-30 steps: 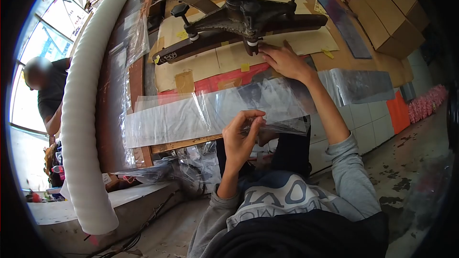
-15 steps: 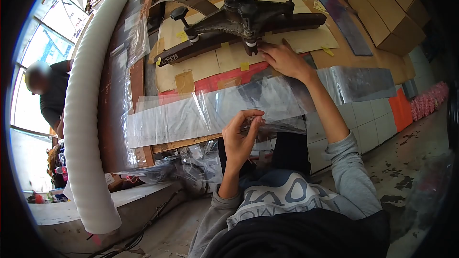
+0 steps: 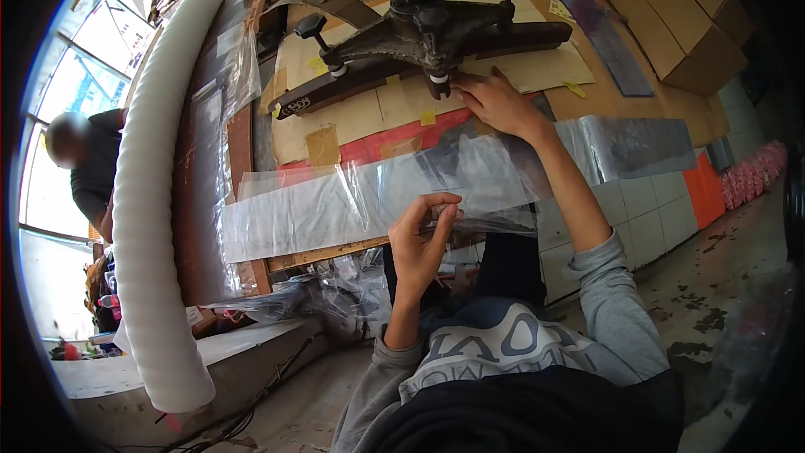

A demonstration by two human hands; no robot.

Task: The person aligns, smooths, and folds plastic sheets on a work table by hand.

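So the clear plastic film (image 3: 319,218) is lying left to right along the near side of the table (image 3: 335,250), partly over a red strip (image 3: 360,149), with its near edge hanging loose around the left hand. Another grayish stretch (image 3: 641,151) sticks out on the right; can't tell if it's all 1 piece.

The left hand (image 3: 417,243) is at the film's near edge, thumb and index curled with their tips almost together. I honestly can't tell if there's film between those 2. The right hand (image 3: 503,111) is palm down on the far side of the film, fingers a bit apart, tips right by the small foot of the black metal frame (image 3: 423,38). Doesn't look like it's gripping anything.

Handling-wise, I'd guess the film is super light, floppy and kinda slippery, easy to crease and maybe clingy. It's already wrinkled. I'd pinch it at the near edge or a corner, flat fingers on the far side, and go gentle.

White foam roll (image 3: 144,201) on the left, cardboard boxes (image 3: 671,25) far right.
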